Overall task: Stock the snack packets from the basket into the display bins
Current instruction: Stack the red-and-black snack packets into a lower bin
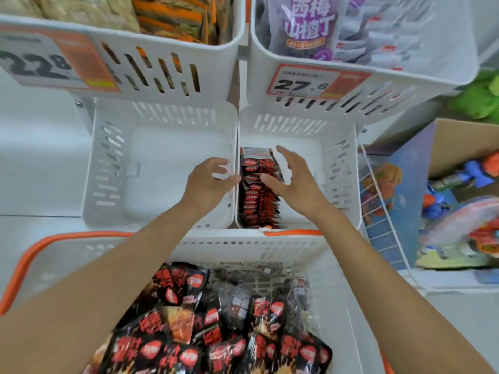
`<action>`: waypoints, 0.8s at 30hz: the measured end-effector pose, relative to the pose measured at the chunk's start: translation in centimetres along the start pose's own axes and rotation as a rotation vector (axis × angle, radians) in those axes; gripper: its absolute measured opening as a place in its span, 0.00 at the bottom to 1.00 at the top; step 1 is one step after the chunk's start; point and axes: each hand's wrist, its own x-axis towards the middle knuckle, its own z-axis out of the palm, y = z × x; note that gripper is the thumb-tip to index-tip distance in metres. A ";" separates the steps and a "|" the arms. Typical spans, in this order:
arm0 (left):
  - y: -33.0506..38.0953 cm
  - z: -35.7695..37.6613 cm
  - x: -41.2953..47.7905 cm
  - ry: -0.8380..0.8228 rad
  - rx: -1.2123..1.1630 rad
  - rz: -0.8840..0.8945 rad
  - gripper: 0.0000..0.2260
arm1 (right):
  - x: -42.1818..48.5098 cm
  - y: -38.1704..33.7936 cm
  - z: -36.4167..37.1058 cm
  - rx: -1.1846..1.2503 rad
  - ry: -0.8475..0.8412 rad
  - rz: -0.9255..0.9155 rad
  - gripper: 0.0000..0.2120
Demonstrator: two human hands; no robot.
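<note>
A white basket (pixel 243 247) with orange handles sits at the bottom, holding several black-and-red snack packets (pixel 216 333). Above it stand two white display bins. The left bin (pixel 162 163) has nothing in it. In the right bin (pixel 337 163), a row of the same black-and-red packets (pixel 258 201) stands upright along the left wall. My left hand (pixel 208 182) hovers over the divide between the bins, fingers apart, thumb by the row. My right hand (pixel 294 176) is spread open over the row's right side, thumb touching the packets. Neither hand grips anything.
Two upper white bins hold other snacks: orange-and-brown packs (pixel 172 20) at left, purple bags (pixel 307 25) at right, with price tags 22.8 and 27.6. A cardboard box of toys (pixel 459 211) and a white wire rack (pixel 378 206) stand at right.
</note>
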 end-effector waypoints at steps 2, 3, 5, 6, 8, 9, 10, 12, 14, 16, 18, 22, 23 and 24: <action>0.2 -1.1 -2.6 -0.005 0.019 0.062 0.15 | -3.5 -2.2 -0.3 0.013 0.141 -0.077 0.29; 0.3 -1.7 -4.0 -0.019 0.020 0.092 0.13 | -5.4 -3.4 -0.2 0.011 0.177 -0.112 0.27; 0.2 -2.8 -7.1 -0.038 0.020 0.121 0.10 | -9.0 -4.8 0.6 0.000 0.132 -0.116 0.22; -0.1 -3.5 -8.5 -0.036 0.026 0.132 0.10 | -10.8 -5.3 1.1 -0.012 0.058 -0.102 0.20; -1.0 -4.8 -11.1 -0.030 0.051 0.141 0.09 | -13.6 -5.9 2.3 -0.071 -0.176 -0.049 0.18; -1.6 -5.5 -12.2 -0.037 0.057 0.128 0.09 | -14.5 -5.8 3.2 -0.117 -0.325 -0.001 0.20; -2.3 -6.2 -13.4 -0.052 0.050 0.111 0.10 | -15.2 -5.1 4.3 -0.172 -0.468 0.056 0.24; -3.9 -7.4 -15.6 -0.079 0.012 0.060 0.12 | -16.5 -3.6 6.5 -0.254 -0.690 0.165 0.38; -5.5 -8.5 -17.7 -0.127 0.033 0.005 0.11 | -18.0 -2.3 8.4 -0.289 -0.830 0.250 0.49; -6.5 -9.6 -19.7 -0.204 0.113 -0.021 0.12 | -19.6 -1.6 9.8 -0.364 -0.885 0.242 0.50; -6.9 -10.4 -21.1 -0.231 0.123 -0.036 0.12 | -20.7 -1.3 10.6 -0.432 -0.857 0.207 0.44; -6.5 -10.6 -22.6 -0.229 0.106 -0.064 0.11 | -21.3 -1.6 9.7 -0.460 -0.765 0.272 0.30; -6.4 -10.3 -22.8 -0.250 0.101 -0.077 0.12 | -21.5 -1.6 9.3 -0.429 -0.744 0.285 0.27; -6.4 -10.0 -23.0 -0.276 0.103 -0.091 0.12 | -21.6 -1.5 8.9 -0.394 -0.721 0.282 0.24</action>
